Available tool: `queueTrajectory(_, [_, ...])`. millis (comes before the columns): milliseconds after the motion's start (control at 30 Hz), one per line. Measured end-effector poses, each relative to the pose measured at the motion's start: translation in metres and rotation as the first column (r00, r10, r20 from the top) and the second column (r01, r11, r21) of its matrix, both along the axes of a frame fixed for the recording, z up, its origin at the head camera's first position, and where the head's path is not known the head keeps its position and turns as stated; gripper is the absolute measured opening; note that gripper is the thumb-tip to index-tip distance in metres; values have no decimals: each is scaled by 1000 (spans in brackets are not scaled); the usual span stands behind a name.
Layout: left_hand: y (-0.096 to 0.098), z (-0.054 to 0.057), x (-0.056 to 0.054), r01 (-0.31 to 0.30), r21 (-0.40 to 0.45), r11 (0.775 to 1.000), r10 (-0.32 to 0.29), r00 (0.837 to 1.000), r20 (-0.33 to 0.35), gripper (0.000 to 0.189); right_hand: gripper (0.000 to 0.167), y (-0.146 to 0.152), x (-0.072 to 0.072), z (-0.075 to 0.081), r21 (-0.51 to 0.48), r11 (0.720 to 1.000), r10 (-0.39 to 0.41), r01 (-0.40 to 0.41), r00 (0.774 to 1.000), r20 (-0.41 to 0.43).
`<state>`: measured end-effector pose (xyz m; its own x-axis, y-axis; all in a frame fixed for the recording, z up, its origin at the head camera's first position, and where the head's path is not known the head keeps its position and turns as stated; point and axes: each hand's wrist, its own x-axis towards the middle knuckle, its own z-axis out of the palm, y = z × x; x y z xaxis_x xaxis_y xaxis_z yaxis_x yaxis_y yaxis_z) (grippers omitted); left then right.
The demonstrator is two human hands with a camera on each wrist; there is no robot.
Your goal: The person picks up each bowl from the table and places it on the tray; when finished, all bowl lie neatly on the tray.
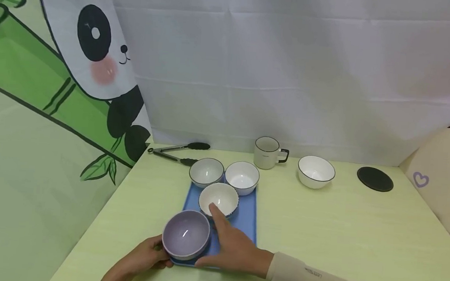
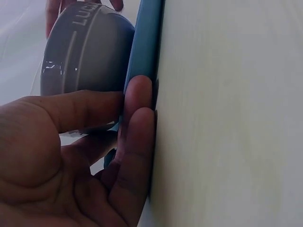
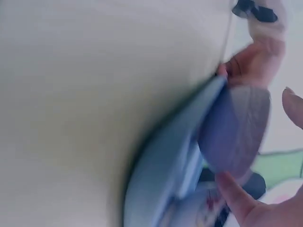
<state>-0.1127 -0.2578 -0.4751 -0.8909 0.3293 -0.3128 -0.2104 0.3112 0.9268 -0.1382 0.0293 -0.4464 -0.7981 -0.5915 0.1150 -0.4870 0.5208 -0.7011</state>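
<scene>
A blue tray [image 1: 247,222] carries several bowls. On its near left corner stands a purple bowl [image 1: 186,233] with raised lettering on its outer wall in the left wrist view. My left hand [image 1: 144,256] pinches the tray's edge beside that bowl, thumb on top and fingertips [image 2: 139,125] underneath. To the right of the purple bowl is my right hand [image 1: 237,250], its thumb and fingers spread wide. One right fingertip [image 3: 227,182] appears at the purple bowl's side; whether it touches cannot be told. Just behind sits a cream bowl [image 1: 218,196] with a dark patterned outside.
Two white bowls, one left [image 1: 206,172] and one right [image 1: 242,176], sit at the tray's far end. Black-tipped tongs [image 1: 177,152] lie behind them on the left. Along the back stand a mug [image 1: 266,154], another white bowl [image 1: 316,171] and a black disc [image 1: 375,179].
</scene>
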Motion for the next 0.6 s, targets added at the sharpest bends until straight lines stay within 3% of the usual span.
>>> queueTrajectory(133, [0,1,1,9,3,1000,-9,1000,-13,46,120,31,-6,10,-64,994,-90,90,996,13])
queueTrajectory(267, [-1,3,2,6,-13,1000,-6,1000,-26,46,114,69,-27,17,-92,969,-230,229,973,-9])
queueTrajectory(467, [-1,4,3,8,-11,1000,-9,999,-33,47,114,144,-74,21,-18,899,-436,437,895,-90])
queueTrajectory(600, [-1,3,4,11,-13,1000,-11,1000,-21,45,115,190,-99,22,35,843,-530,537,840,-120])
